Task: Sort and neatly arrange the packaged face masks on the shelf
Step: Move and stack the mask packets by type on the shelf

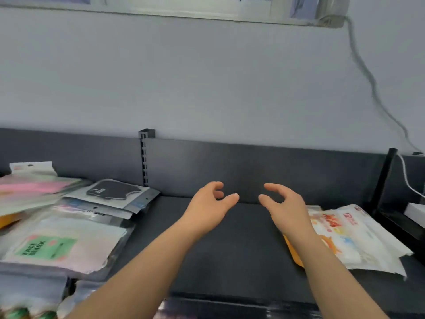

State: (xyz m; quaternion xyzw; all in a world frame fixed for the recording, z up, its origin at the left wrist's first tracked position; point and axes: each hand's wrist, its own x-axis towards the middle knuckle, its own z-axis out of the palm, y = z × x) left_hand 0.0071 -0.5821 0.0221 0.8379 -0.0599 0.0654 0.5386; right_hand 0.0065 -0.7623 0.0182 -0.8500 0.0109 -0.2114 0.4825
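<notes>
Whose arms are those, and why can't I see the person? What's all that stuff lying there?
There is no machine here, just a person. A small camera sits on their head and looks forward and down, so you see only their two arms, as if you were them. The left hand and the right hand are above the bare middle of a dark shelf, fingers loosely curled, holding nothing. On the left lies a messy pile of packaged face masks: a pack with a green FACE MASK label, a pack with a black mask behind it, and a pink pack further left. On the right lies a white pack with orange and red print.
</notes>
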